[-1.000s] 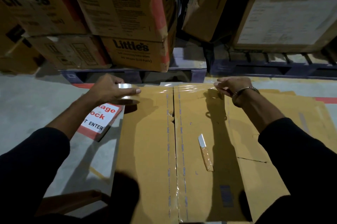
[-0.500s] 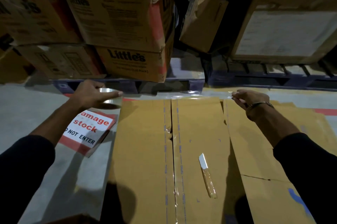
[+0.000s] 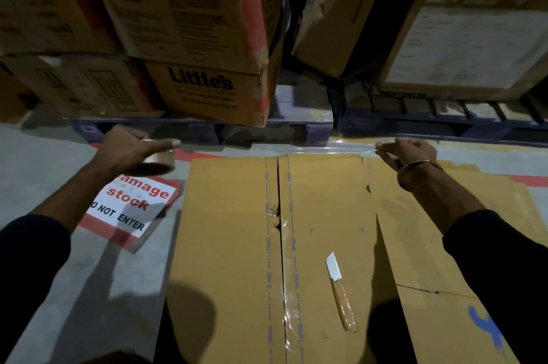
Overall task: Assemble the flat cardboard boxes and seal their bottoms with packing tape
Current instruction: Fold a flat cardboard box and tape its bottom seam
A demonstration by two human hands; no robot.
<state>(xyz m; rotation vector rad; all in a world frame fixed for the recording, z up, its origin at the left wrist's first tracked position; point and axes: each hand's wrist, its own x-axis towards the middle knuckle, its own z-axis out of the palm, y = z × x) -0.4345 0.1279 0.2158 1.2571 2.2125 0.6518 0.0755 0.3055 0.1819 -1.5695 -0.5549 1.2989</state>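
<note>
The left hand (image 3: 130, 147) grips the tape roll (image 3: 160, 159), fingers curled around it with the forefinger stretched straight along its upper edge, held above the floor just off the box's far left corner. The right hand (image 3: 406, 153) pinches the free end of the clear tape strip (image 3: 311, 150) between curled fingertips, off the far right corner; a metal bracelet (image 3: 422, 164) sits on that wrist. The strip runs taut from roll to fingertips, hanging along the far edge of the box; whether it touches the cardboard cannot be told.

Nearest the viewer, the cardboard box (image 3: 234, 245) stands on the floor with its bottom flaps folded shut and facing up. A clear tape line already covers the centre seam (image 3: 281, 245), wrinkled about halfway along. A knife (image 3: 339, 289) with an orange handle and bare blade lies on the right flap, blade pointing away. To the right, flat cardboard sheets (image 3: 444, 260) lie under and beside the box, one bearing a blue mark (image 3: 486, 325) near its edge.

Left of the box, a red and white sign (image 3: 130, 209) reading "damage stock, do not enter" lies flat on the grey concrete floor (image 3: 44, 170), part of it under the left forearm's shadow.

Farther off, blue pallets (image 3: 311, 126) carry stacked cartons (image 3: 192, 22), one printed "Little's", close beyond the box's far edge. A big carton with a white label (image 3: 468, 46) stands on the right.
</note>
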